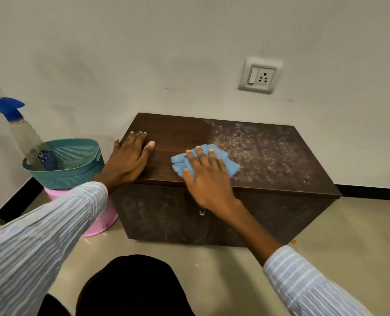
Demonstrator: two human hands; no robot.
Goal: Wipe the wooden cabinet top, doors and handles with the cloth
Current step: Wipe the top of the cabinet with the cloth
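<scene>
A low dark wooden cabinet (266, 156) stands on the floor against the wall. The left part of its top is clean and dark; the right part is speckled with white dust. A blue cloth (229, 161) lies crumpled near the top's front edge, and my right hand (204, 176) presses flat on it with fingers spread. My left hand (130, 156) rests flat on the top's left corner, holding nothing. The two dusty doors (162, 215) face me, with a small handle (202, 211) at the middle, partly hidden by my right wrist.
A teal basket (75, 165) with a spray bottle (23, 135) in it sits on a pink bucket (102, 220), close to the cabinet's left side. A wall socket (259, 76) is above the cabinet. My dark knee (130, 286) is in front, on the beige floor.
</scene>
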